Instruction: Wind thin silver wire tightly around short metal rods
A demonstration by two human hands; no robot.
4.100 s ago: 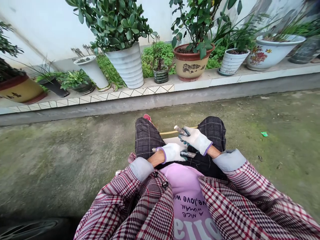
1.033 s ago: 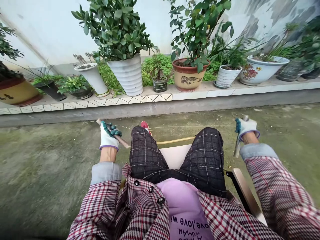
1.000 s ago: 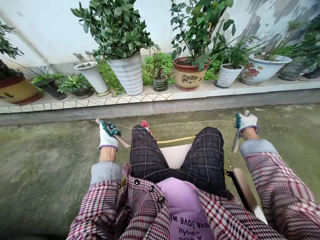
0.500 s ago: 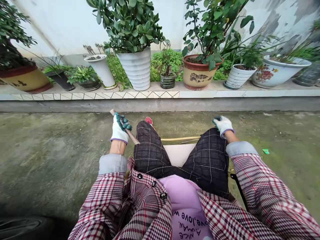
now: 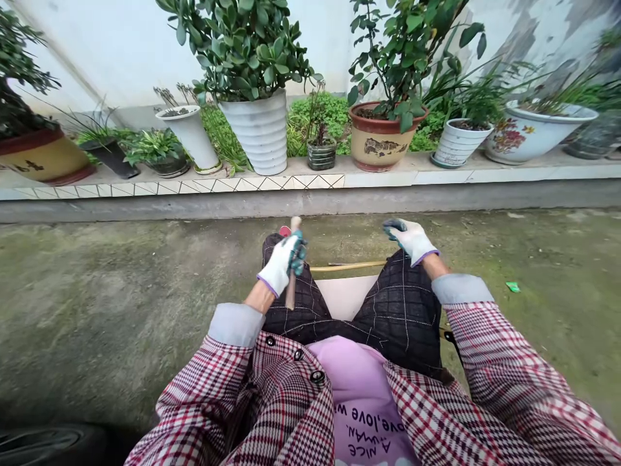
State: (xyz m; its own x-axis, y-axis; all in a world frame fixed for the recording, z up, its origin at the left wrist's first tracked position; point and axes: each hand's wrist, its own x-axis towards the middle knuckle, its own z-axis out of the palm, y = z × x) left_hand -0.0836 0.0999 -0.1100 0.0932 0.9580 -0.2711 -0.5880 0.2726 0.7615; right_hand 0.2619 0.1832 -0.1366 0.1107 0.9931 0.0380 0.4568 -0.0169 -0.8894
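My left hand (image 5: pixel 286 259), in a white glove with green-coated fingers, is wrapped round a short wooden stick (image 5: pixel 290 298). The stick stands nearly upright in front of my left knee, its pale top end showing above the fist and its lower end below. My right hand (image 5: pixel 410 241), gloved alike, hovers just above my right knee. Its fingers point left and are loosely bent, and nothing shows in them. Between my thighs lies a flat white surface (image 5: pixel 345 296), with a thin yellowish rod (image 5: pixel 349 267) beyond it.
Potted plants line a low tiled ledge ahead, among them a ribbed white pot (image 5: pixel 256 133) and a tan pot with a brown rim (image 5: pixel 381 145). A green scrap (image 5: pixel 513 287) lies on the concrete at right. A dark round object (image 5: pixel 48 443) sits at lower left.
My left hand has swung right to my left knee, turning the stick from slanted to nearly upright. My right hand has risen off my right knee and shifted left.
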